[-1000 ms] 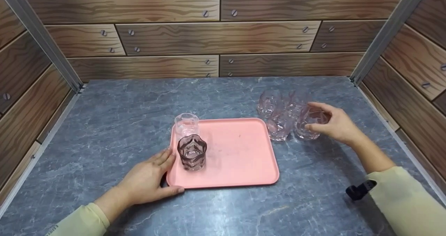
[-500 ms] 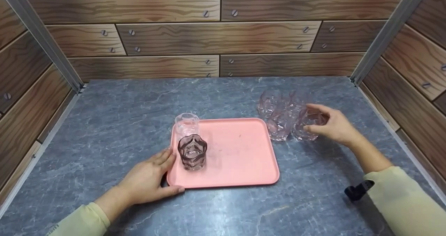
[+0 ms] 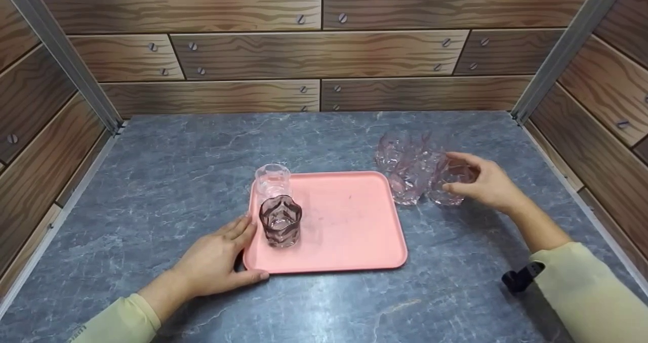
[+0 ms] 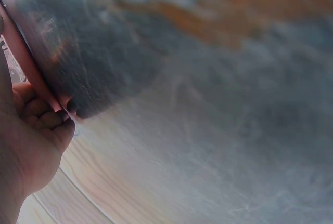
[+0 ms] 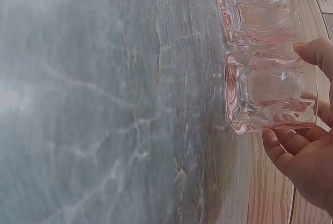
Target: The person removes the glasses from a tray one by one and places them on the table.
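Note:
In the head view, my right hand (image 3: 486, 183) holds a clear pinkish drinking glass (image 3: 446, 194) between thumb and fingers. The right wrist view shows the thumb on one side of that glass (image 5: 270, 94) and the fingers on the other. More pinkish glasses (image 3: 405, 188) stand close together just left of it. My left hand (image 3: 212, 259) rests at the near left corner of a pink tray (image 3: 349, 226), fingers along its left side and thumb at the front edge. A smoky purple wavy-rimmed glass (image 3: 281, 226) stands on the tray's left part, before a clear glass (image 3: 273, 181) at the far left corner.
The tray lies on a grey marbled tabletop (image 3: 192, 145). Wood-patterned walls (image 3: 319, 54) enclose the back and both sides, with metal posts (image 3: 61, 54) at the corners. A black clip-like object (image 3: 521, 277) sits by the right sleeve.
Hardly anything differs. The right hand's fingers stay around the pinkish glass, with only a slight shift, and the left hand keeps its place at the tray.

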The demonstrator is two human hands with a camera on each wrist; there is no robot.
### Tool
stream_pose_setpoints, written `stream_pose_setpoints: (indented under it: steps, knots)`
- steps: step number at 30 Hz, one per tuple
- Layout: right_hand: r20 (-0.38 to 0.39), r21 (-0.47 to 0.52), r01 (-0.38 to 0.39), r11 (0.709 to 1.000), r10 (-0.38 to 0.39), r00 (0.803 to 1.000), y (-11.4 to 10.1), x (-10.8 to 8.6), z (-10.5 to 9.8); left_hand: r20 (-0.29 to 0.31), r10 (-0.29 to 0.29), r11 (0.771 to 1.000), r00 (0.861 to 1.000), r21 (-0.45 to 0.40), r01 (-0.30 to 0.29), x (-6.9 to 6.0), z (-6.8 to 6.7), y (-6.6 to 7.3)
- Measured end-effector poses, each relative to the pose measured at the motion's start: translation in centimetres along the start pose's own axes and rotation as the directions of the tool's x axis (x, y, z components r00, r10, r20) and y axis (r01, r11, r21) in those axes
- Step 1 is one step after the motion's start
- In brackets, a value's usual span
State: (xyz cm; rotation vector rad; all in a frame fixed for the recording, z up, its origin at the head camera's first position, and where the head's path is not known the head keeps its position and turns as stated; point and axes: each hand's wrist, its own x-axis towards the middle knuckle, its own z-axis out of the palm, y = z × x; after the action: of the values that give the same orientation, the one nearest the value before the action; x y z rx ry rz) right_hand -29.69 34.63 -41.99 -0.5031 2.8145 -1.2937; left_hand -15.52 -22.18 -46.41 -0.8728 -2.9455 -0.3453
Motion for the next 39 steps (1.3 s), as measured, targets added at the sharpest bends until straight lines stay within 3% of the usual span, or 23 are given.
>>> stream_pose_setpoints:
  steps: [17,25,32,39]
  knots:
    - [0.009,-0.030,0.006,1.000,-0.005,1.000,0.1,0.0,-0.2,-0.008,0.000,1.000,1.000,0.002,0.000,0.0,0.0,0.0]
    - [0.035,0.013,0.015,1.000,-0.015,0.999,-0.2,-0.1,-0.3,-0.011,0.002,1.000,1.000,0.003,-0.002,0.0,0.1,0.0]
    - [0.051,-0.015,0.005,1.000,-0.004,0.999,-0.4,-0.2,-0.9,-0.003,0.000,1.000,1.000,0.003,0.000,0.0,0.1,0.0]
    - [0.054,-0.086,-0.001,0.996,0.006,0.999,-2.1,-0.5,-2.0,0.000,-0.003,1.000,1.000,-0.004,0.003,0.1,0.1,0.0]
